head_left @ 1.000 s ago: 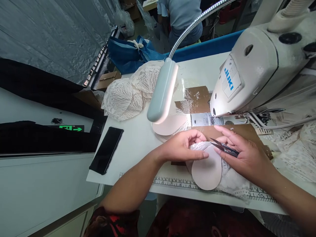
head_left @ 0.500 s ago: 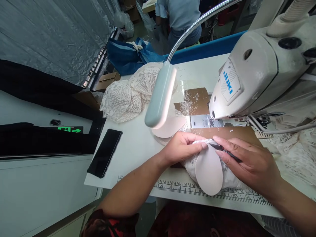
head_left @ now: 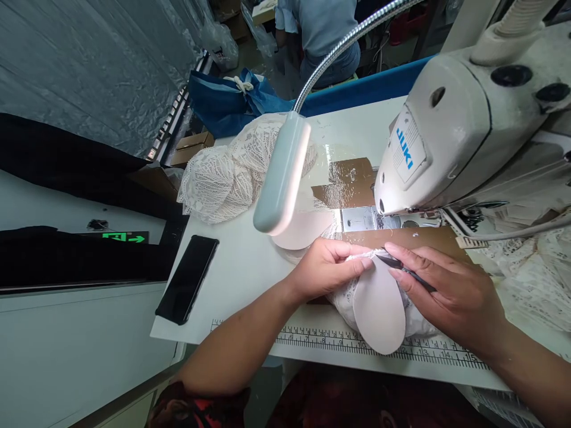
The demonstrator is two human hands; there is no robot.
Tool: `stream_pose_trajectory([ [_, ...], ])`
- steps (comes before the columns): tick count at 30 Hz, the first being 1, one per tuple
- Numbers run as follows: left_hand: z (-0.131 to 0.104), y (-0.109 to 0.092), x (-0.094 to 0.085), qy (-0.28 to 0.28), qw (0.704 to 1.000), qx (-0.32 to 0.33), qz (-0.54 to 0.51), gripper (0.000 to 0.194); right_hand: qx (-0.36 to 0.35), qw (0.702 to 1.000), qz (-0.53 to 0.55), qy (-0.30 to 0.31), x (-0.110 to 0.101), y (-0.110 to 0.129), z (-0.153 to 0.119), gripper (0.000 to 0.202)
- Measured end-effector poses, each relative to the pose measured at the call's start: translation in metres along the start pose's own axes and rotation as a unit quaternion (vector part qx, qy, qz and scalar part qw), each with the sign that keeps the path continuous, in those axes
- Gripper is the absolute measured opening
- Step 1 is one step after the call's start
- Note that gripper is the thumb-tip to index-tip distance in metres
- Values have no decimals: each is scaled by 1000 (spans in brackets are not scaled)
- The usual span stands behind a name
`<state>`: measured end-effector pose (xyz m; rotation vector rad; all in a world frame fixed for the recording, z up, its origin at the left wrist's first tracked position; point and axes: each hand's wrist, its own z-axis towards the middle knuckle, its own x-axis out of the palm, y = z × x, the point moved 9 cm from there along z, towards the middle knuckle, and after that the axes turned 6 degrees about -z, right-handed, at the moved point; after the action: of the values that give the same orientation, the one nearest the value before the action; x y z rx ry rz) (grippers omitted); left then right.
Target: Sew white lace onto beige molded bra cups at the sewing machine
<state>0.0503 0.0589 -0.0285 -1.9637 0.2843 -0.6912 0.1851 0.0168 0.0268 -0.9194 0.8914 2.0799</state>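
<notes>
My left hand [head_left: 328, 267] pinches the top edge of a pale pink foam cup [head_left: 379, 312] backed with white lace [head_left: 341, 300], lying at the front of the sewing table [head_left: 232, 273]. My right hand [head_left: 446, 285] holds small dark thread snips [head_left: 404, 267], their tips touching the cup's upper edge beside my left fingertips. A second pink cup [head_left: 303, 230] lies just behind my left hand, partly under the lamp head.
A white JUKI sewing machine [head_left: 446, 131] stands at the right, with a gooseneck lamp [head_left: 281, 175] in front of it. A heap of lace cups [head_left: 227, 172] and a black phone [head_left: 187, 278] lie to the left. More lace [head_left: 535, 267] lies at the right. A person's back [head_left: 321, 30] shows beyond the table.
The snips' blades were apart a second ago and now lie closed against the cup's edge. My left hand moved up to pinch that edge, and the cup has turned more upright.
</notes>
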Motion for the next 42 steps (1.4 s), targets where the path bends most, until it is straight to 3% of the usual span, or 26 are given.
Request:
stream_pose_trajectory([
  [5, -1, -3, 0, -6, 999, 32, 21, 21, -7, 1000, -11, -14, -3, 3, 1, 59],
  [13, 1, 3, 8, 15, 1000, -4, -8, 21, -24, 999, -16, -21, -4, 6, -1, 66],
  [19, 0, 0, 1, -19, 1000, 8, -6, 24, -19, 999, 0, -41, -7, 2, -1, 55],
  [27, 0, -4, 0, -20, 999, 47, 17, 24, -13, 999, -24, -35, -5, 3, 2, 43],
  [42, -1, -9, 0, -39, 994, 85, 50, 20, -18, 999, -20, -40, -6, 3, 1, 46],
])
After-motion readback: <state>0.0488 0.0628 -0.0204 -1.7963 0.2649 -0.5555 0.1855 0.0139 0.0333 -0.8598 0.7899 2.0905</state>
